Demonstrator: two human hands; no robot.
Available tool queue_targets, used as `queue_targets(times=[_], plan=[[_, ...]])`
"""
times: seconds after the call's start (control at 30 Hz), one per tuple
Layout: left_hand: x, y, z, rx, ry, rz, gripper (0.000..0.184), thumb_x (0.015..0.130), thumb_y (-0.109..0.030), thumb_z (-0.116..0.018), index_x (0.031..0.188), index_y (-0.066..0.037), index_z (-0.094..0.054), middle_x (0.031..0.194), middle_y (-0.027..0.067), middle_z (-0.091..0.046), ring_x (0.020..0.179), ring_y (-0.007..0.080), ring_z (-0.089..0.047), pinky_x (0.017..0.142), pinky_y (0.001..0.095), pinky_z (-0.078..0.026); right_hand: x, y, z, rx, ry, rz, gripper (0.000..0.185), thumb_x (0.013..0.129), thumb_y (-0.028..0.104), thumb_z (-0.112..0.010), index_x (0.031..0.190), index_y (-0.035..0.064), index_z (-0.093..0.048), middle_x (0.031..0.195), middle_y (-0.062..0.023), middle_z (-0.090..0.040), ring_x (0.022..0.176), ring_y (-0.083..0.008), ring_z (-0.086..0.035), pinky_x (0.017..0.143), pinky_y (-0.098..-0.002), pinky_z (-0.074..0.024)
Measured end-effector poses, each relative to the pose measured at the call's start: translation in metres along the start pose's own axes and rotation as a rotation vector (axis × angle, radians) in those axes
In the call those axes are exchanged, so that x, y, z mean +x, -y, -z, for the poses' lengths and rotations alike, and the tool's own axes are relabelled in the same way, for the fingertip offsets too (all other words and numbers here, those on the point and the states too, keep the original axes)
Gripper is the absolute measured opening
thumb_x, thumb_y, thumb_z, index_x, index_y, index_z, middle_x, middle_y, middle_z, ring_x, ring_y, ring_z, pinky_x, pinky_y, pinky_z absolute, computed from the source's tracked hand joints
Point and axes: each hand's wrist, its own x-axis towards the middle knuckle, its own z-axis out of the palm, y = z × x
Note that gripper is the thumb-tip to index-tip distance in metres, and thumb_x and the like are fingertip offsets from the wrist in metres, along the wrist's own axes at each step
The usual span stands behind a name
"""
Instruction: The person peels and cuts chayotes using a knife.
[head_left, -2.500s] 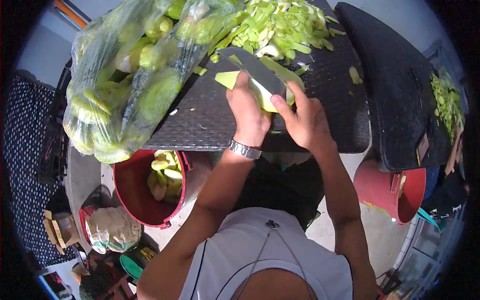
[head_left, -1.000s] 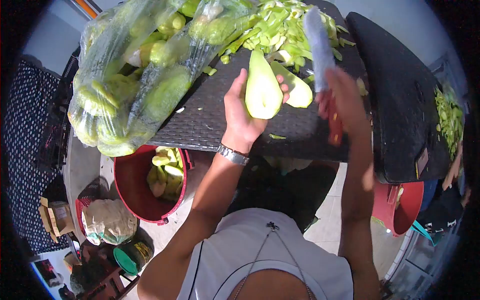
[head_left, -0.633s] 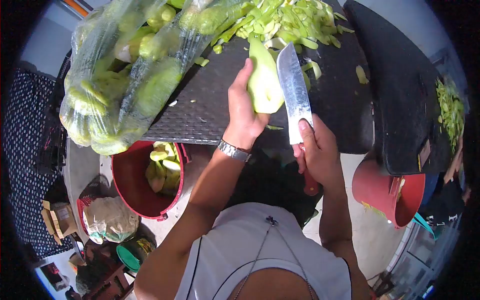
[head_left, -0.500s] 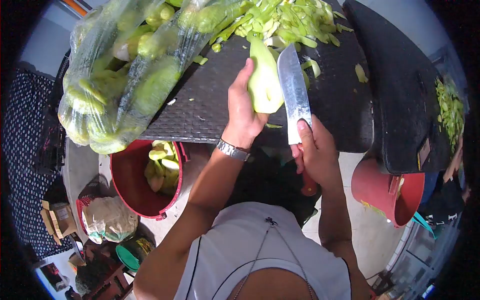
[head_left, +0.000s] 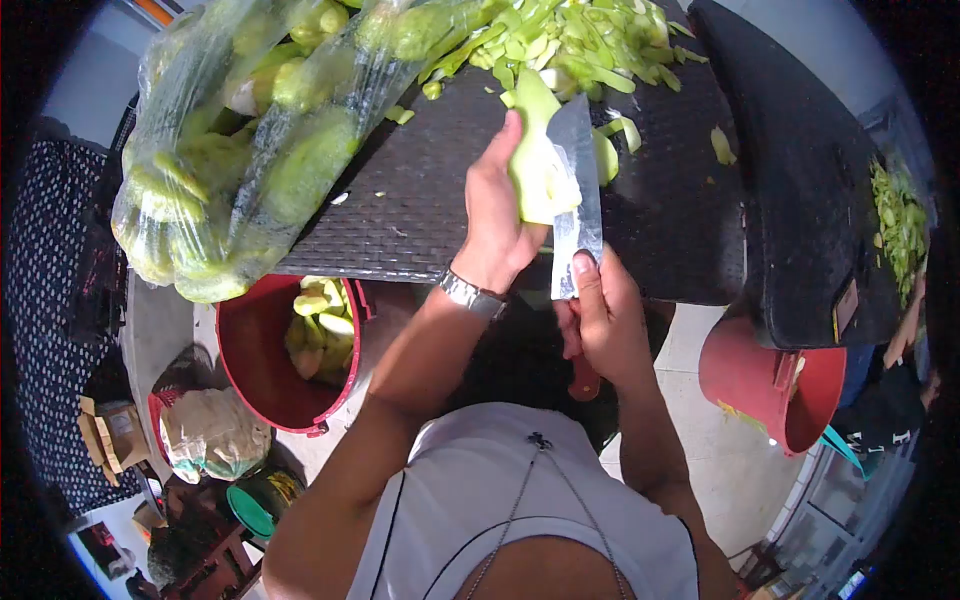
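My left hand (head_left: 492, 215) wraps round a pale green, pear-shaped chayote (head_left: 532, 150), with the thumb along its left side. Most of its skin looks peeled away. My right hand (head_left: 608, 315) grips a broad kitchen knife (head_left: 587, 180) with a reddish handle, thumb against the base of the blade. The blade lies along the right side of the chayote, touching it, and a pale slice or peel sits against the steel near the lower end. Both hands are over the front edge of the dark woven table (head_left: 420, 200).
A heap of green peelings (head_left: 590, 40) covers the far part of the table. A clear plastic bag of chayotes (head_left: 240, 150) stands at left. Below are a red bucket (head_left: 245, 350) with peeled pieces and another red bucket (head_left: 740, 375). More peelings (head_left: 900, 220) and another person's arm (head_left: 905, 335) show at far right.
The knife has moved left, from beside the chayote onto its right side, and the blade has turned more upright. The chayote has shifted slightly right, and a pale slice now shows at the blade.
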Motion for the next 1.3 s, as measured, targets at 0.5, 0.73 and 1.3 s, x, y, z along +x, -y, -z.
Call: queue_targets(times=[0.5,0.73,1.3], plan=[[0.000,0.006,0.002,0.002,-0.040,-0.030,0.042,0.108,-0.042,-0.049,0.124,-0.006,-0.063,0.105,0.0086,-0.073,0.088,0.0219,-0.072,0.080,0.0375,-0.058,0.007,0.012,0.004,0.174,0.068,-0.141,0.033,0.112,0.035,-0.042,0.118,0.0047,-0.054,0.064,-0.0024,-0.052,0.041,-0.0086,-0.045,0.039,-0.0254,-0.0428],[-0.011,0.009,-0.001,-0.035,-0.081,-0.112,0.046,0.108,-0.042,-0.048,0.132,-0.005,-0.060,0.114,0.0107,-0.072,0.101,0.0238,-0.070,0.092,0.0371,-0.055,0.026,0.033,0.015,0.337,-0.074,-0.080,0.028,0.111,0.033,-0.044,0.113,0.0073,-0.055,0.063,-0.0013,-0.051,0.040,-0.0093,-0.045,0.037,-0.0250,-0.0394],[0.018,-0.005,0.015,-0.364,0.374,-0.147,0.070,0.099,-0.069,-0.045,0.122,-0.004,-0.056,0.110,0.0180,-0.064,0.103,0.0406,-0.063,0.093,0.0595,-0.050,0.013,0.022,-0.005,-0.651,-0.201,0.371,0.060,0.096,0.043,-0.069,0.129,-0.0030,-0.050,0.078,-0.0235,-0.070,0.072,-0.0415,-0.073,0.062,-0.0491,-0.0564]])
